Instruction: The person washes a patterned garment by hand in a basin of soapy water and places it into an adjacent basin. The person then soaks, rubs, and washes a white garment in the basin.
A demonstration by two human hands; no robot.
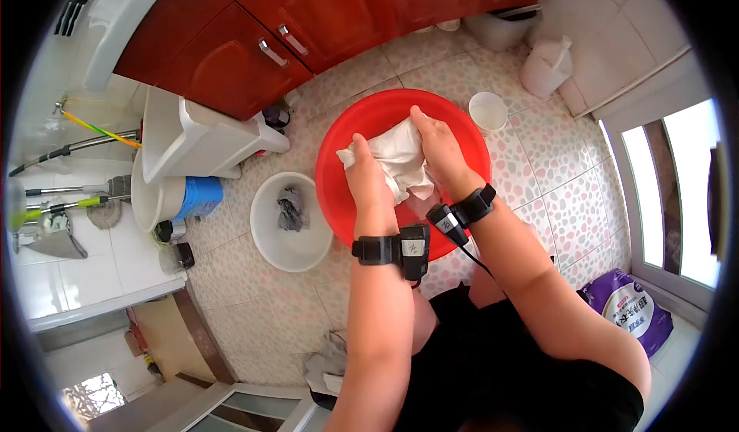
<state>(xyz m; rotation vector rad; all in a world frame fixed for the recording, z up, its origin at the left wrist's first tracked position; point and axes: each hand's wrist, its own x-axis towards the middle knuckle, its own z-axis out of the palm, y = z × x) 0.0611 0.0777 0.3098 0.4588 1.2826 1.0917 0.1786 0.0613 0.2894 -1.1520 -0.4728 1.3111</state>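
Note:
A crumpled white cloth point(396, 151) is stretched between my two hands over a large red basin point(339, 116). My left hand point(365, 172) grips its left end, thumb on top. At the cloth's right side my right hand point(443, 149) is closed on it, also thumb up. The undersides of the fingers are hidden by the cloth and palms. Both wrists carry black straps with small devices, and a cable runs from the right one.
Left of the basin stands a white tub point(265, 243) with a dark grey cloth point(291, 210) inside. A small white bucket point(488, 112) sits to the right. Red cabinets point(254, 39) line the far side. A purple bag point(631, 309) lies by the door at right.

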